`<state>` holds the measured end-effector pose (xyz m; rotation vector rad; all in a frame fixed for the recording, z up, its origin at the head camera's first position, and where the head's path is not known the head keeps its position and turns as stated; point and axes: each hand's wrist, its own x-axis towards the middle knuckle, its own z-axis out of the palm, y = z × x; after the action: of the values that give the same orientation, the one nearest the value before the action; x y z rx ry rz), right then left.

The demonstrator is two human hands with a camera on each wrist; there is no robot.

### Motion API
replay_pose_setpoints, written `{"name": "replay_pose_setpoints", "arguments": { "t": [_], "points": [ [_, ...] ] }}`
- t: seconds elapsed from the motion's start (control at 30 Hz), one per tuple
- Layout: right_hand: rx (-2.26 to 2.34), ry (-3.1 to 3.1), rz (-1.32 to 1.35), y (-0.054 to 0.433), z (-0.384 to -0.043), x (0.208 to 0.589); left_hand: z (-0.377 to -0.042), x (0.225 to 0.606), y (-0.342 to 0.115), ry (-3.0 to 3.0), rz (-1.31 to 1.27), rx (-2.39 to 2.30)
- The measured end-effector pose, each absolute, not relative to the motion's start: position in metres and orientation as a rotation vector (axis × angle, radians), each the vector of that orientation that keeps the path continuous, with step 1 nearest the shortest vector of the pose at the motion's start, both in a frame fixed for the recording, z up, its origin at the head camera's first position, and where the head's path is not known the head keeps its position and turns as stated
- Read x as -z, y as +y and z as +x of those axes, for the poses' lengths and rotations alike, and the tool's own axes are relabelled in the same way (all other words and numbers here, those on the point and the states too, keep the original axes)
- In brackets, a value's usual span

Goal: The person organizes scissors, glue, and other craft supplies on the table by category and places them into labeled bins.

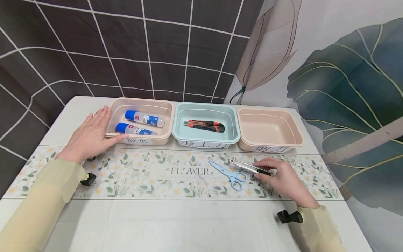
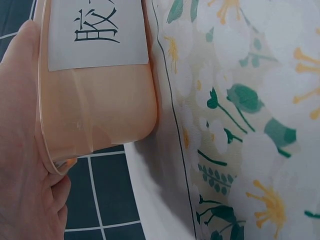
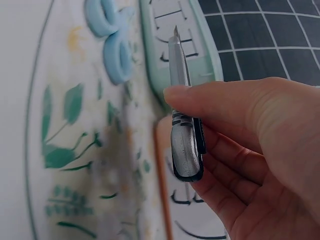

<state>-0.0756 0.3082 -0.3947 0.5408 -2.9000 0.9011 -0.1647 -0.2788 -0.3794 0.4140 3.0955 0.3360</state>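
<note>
Right grip (image 1: 281, 178) pinched silver knife (image 1: 249, 166) mid-body, likely clear of blade (image 3: 175, 32); left grip (image 1: 89, 134), straight-fingered, touched left bin (image 1: 162, 140), probably steadying it.

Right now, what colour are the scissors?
The scissors are light blue, best seen in the head view.

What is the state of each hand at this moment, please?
Left hand: open, touching the left bin.
Right hand: closed, holding the silver knife.

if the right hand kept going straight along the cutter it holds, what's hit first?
Probably the front of the teal box, where the cutter in the right hand points. Depth is unclear; if it travels low, it might clip the scissors first.
</note>
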Motion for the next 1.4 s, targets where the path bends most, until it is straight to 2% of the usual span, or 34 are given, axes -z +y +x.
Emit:
{"name": "replay_pose_setpoints", "arguments": {
  "t": [0.37,0.9,1.4],
  "points": [
    [-0.845,-2.81,0.641,0.3,-0.082,0.375,-0.165,0.38,-0.279,3.096,0.408,-0.343],
    [-0.907,-2.644,0.813,0.273,-0.112,0.338,-0.164,0.379,-0.278,3.103,0.408,-0.346],
    [-1.013,-2.637,0.73,0.244,-0.145,0.321,-0.163,0.378,-0.278,3.1,0.401,-0.345]
  ]
}}
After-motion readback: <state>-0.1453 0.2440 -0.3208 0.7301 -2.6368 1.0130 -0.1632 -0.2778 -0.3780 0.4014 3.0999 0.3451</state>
